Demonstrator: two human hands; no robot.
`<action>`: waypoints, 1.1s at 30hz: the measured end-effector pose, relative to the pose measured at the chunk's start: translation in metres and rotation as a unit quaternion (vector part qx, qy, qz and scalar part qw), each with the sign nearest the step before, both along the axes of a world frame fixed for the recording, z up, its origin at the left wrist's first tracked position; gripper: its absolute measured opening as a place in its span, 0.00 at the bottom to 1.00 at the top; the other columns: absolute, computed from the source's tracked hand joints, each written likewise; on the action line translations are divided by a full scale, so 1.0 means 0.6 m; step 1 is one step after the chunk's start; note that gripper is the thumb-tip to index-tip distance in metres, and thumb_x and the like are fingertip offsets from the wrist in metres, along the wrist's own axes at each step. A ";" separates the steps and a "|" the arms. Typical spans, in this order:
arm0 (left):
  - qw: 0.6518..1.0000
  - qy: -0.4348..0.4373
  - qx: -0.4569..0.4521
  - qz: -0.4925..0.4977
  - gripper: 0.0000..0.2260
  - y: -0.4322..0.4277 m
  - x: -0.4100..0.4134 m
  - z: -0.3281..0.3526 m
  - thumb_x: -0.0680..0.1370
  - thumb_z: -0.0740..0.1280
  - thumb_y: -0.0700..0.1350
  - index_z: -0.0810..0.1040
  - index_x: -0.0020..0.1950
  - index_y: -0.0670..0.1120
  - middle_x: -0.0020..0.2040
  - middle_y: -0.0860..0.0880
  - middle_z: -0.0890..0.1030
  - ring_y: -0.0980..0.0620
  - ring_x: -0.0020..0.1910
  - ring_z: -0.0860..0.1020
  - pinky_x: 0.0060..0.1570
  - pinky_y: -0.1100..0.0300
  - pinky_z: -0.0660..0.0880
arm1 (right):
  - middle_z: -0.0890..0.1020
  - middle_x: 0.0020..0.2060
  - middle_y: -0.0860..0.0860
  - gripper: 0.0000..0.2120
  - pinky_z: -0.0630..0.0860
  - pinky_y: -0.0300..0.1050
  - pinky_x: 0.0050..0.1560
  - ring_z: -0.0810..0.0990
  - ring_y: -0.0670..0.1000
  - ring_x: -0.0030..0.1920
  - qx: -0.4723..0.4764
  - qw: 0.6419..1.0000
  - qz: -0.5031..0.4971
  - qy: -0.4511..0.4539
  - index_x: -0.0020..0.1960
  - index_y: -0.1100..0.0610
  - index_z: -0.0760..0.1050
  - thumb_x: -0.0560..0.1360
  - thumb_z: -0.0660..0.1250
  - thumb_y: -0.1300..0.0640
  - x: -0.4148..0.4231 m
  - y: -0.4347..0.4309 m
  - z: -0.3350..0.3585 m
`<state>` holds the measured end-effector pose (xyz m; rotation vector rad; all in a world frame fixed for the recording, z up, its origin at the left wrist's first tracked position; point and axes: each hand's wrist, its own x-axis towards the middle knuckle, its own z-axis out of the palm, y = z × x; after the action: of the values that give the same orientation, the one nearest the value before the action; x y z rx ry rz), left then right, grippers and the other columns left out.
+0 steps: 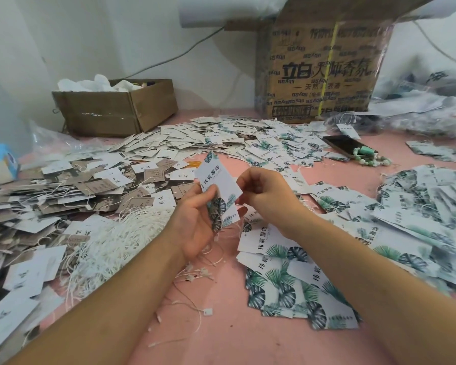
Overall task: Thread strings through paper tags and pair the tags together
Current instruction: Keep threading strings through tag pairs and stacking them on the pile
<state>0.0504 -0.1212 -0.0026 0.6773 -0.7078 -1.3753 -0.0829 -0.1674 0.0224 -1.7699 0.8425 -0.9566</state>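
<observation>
We see the left forearm (103,304) and the right forearm (366,262) bare along their whole visible length. The left grip (195,222) and the right grip (263,191) are bare as well, wrists uncovered.

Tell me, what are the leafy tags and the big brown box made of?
The leafy tags look like thin white card, flat and stiff, with printed green leaves. The big brown box looks like cardboard, with shiny clear tape or film over it.
</observation>
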 end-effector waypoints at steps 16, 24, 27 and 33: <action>0.999 -0.033 -0.003 -0.003 0.09 0.000 0.001 0.002 0.79 0.56 0.36 0.73 0.55 0.42 0.37 0.45 0.84 0.49 0.33 0.83 0.32 0.56 0.80 | 0.78 0.30 0.54 0.14 0.76 0.36 0.33 0.78 0.45 0.27 0.007 0.998 0.055 -0.013 0.37 0.61 0.72 0.69 0.62 0.79 -0.003 0.005 0.004; 0.998 -0.054 0.003 0.028 0.09 -0.001 0.001 0.002 0.78 0.57 0.36 0.74 0.55 0.41 0.37 0.46 0.84 0.52 0.32 0.82 0.32 0.60 0.79 | 0.81 0.42 0.58 0.08 0.75 0.50 0.53 0.79 0.55 0.44 -0.013 0.996 0.045 0.077 0.45 0.60 0.75 0.72 0.65 0.71 -0.003 0.002 0.003; 0.998 -0.060 0.002 0.029 0.09 0.000 0.000 0.002 0.78 0.57 0.36 0.74 0.55 0.41 0.37 0.46 0.84 0.51 0.33 0.82 0.32 0.60 0.80 | 0.82 0.43 0.58 0.08 0.76 0.53 0.55 0.80 0.58 0.48 -0.048 0.990 0.043 0.125 0.43 0.57 0.76 0.73 0.66 0.69 -0.007 -0.002 0.009; 0.998 -0.064 -0.001 0.022 0.11 0.003 -0.005 0.003 0.73 0.62 0.38 0.74 0.55 0.41 0.38 0.45 0.84 0.50 0.32 0.82 0.31 0.59 0.79 | 0.80 0.38 0.57 0.03 0.70 0.41 0.39 0.72 0.51 0.36 -0.121 0.965 0.052 0.228 0.42 0.58 0.78 0.74 0.67 0.61 -0.021 -0.011 0.020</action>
<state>0.0475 -0.1195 -0.0007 0.7791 -0.7909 -1.2990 -0.0957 -0.1741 0.0343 -2.2741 0.9312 -0.6068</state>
